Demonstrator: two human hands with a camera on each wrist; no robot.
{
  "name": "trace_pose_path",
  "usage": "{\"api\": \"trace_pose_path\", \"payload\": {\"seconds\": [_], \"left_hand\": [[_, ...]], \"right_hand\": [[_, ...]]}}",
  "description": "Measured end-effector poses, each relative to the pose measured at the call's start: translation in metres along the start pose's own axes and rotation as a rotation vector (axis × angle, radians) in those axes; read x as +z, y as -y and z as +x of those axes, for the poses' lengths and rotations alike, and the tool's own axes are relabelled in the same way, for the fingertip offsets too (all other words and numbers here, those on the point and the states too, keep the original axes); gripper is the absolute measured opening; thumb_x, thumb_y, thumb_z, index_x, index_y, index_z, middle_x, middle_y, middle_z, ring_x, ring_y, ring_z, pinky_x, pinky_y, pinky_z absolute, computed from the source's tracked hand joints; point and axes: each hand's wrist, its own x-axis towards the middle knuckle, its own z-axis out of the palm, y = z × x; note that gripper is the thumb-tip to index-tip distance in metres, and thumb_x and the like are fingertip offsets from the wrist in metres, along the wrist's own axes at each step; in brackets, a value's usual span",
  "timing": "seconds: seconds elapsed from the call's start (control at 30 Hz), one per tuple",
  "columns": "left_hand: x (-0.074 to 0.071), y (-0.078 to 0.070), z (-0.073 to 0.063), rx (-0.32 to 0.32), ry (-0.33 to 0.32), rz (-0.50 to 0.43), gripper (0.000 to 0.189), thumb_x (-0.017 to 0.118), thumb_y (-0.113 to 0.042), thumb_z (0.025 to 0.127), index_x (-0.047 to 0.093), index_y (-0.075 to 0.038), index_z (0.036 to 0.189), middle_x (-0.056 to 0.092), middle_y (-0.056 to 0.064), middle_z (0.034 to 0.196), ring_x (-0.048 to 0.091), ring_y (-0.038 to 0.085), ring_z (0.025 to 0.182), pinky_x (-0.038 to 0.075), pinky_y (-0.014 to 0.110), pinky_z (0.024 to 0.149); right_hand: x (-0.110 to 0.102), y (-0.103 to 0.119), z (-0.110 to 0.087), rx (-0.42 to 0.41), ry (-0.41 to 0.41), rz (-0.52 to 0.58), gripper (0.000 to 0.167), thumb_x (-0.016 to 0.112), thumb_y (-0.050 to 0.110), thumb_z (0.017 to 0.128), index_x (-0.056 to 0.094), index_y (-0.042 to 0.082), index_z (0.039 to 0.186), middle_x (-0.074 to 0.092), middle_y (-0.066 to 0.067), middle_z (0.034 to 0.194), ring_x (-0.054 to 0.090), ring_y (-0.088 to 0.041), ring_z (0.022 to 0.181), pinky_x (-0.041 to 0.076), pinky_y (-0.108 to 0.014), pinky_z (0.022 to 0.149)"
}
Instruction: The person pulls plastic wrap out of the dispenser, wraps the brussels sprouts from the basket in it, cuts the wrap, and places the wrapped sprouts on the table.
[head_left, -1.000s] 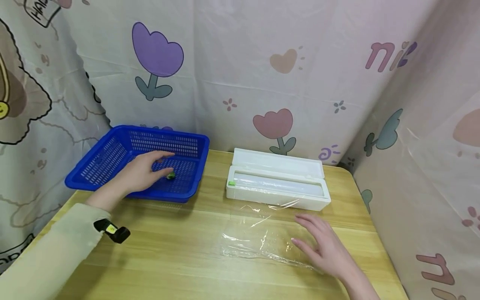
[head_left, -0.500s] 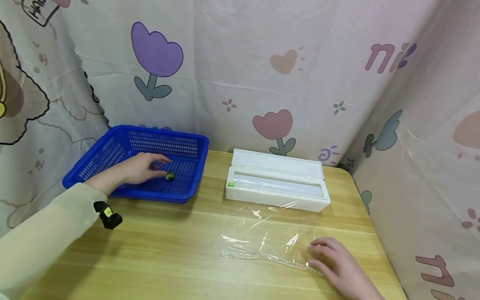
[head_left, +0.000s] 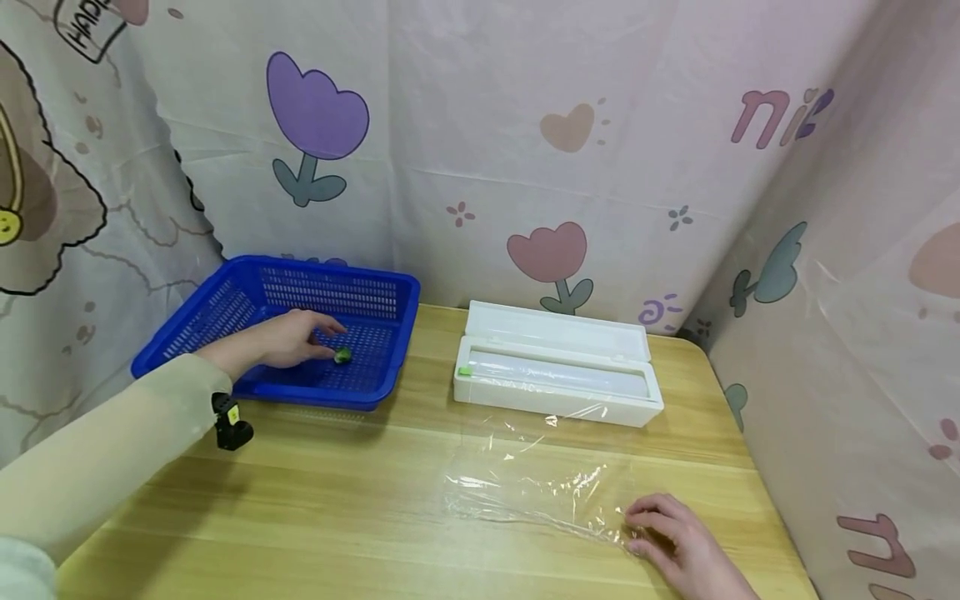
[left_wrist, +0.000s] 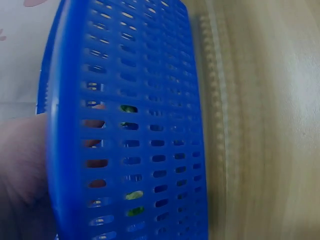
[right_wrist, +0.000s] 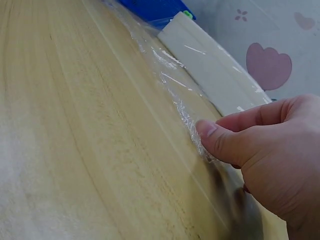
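Note:
My left hand (head_left: pixel 288 340) reaches into a blue plastic basket (head_left: pixel 406 337), fingers apart and thumb tip beside a small green vegetable-like piece (head_left: pixel 342 356). In the left wrist view, the basket wall (left_wrist: pixel 112 150) hides most of that hand; bits of green (left_wrist: pixel 134 195) show through its slots. A sheet of clear plastic wrap (head_left: pixel 532 492) stretches across the table from a white dispenser box (head_left: pixel 555 405). At the sheet's near right corner, my right hand (head_left: pixel 690 550) pinches the bunched edge between thumb and fingers, seen closer in the right wrist view (right_wrist: pixel 270 150).
The dispenser's lid (head_left: pixel 558 329) is raised, showing the roll (head_left: pixel 555 371) and a green slider (head_left: pixel 465 371) at its left end. A printed curtain (head_left: pixel 465 150) surrounds the back and sides of the wooden table (head_left: pixel 337 517).
My left hand has moved lower into the basket, close to the green piece. The right hand has shifted right and nearer, onto the corner of the wrap, whose creases have changed.

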Motion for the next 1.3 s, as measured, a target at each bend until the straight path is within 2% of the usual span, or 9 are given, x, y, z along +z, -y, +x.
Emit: {"api": "trace_pose_path", "payload": {"seconds": [0.17,0.37,0.67,0.83,1.03,1.3], "left_hand": [[0.003,-0.001,0.005,-0.002,0.034,0.04,0.044,0.072,-0.016,0.103,0.063,-0.001,0.143,0.067,0.023,0.132,0.072,0.032,0.105,0.059,0.052,0.086],[0.008,-0.004,0.013,0.0,0.089,0.087,0.044,0.071,-0.018,0.103,0.063,-0.001,0.143,0.066,0.023,0.134,0.07,0.032,0.106,0.058,0.052,0.088],[0.012,-0.006,0.025,0.001,0.143,0.122,0.04,0.07,-0.013,0.103,0.064,-0.003,0.141,0.064,0.024,0.136,0.059,0.045,0.127,0.053,0.058,0.098],[0.013,-0.004,0.029,-0.008,0.159,0.118,0.035,0.07,-0.013,0.104,0.067,-0.004,0.137,0.066,0.023,0.133,0.059,0.045,0.127,0.052,0.058,0.099],[0.01,-0.006,0.029,0.016,0.175,0.121,0.026,0.071,-0.012,0.103,0.073,-0.005,0.128,0.07,0.017,0.125,0.062,0.043,0.122,0.053,0.056,0.098],[0.011,-0.006,0.03,0.028,0.15,0.128,0.024,0.07,-0.011,0.103,0.074,-0.005,0.125,0.071,0.016,0.122,0.064,0.041,0.119,0.055,0.056,0.095]], "right_hand": [[0.001,-0.004,-0.003,-0.031,-0.008,0.004,0.043,0.093,0.0,0.075,0.078,0.019,0.11,0.067,0.008,0.116,0.061,-0.008,0.098,0.046,-0.011,0.082],[0.001,-0.006,-0.007,-0.03,-0.015,-0.009,0.044,0.094,0.001,0.073,0.079,0.019,0.11,0.068,0.008,0.117,0.06,-0.008,0.102,0.043,-0.008,0.088],[0.002,-0.01,-0.011,-0.043,-0.026,-0.006,0.046,0.094,0.0,0.07,0.08,0.019,0.11,0.069,0.005,0.118,0.062,-0.011,0.104,0.041,-0.008,0.095],[0.004,-0.01,-0.011,-0.041,-0.034,-0.006,0.046,0.094,-0.001,0.071,0.081,0.02,0.11,0.069,0.005,0.119,0.063,-0.013,0.105,0.039,-0.008,0.096],[0.006,-0.011,-0.011,-0.075,-0.053,-0.02,0.045,0.093,-0.003,0.07,0.081,0.019,0.108,0.069,0.004,0.119,0.063,-0.014,0.105,0.038,-0.01,0.098],[0.008,-0.011,-0.012,-0.044,-0.059,-0.026,0.045,0.093,-0.004,0.071,0.081,0.021,0.106,0.068,0.006,0.119,0.063,-0.013,0.105,0.037,-0.009,0.098]]}}
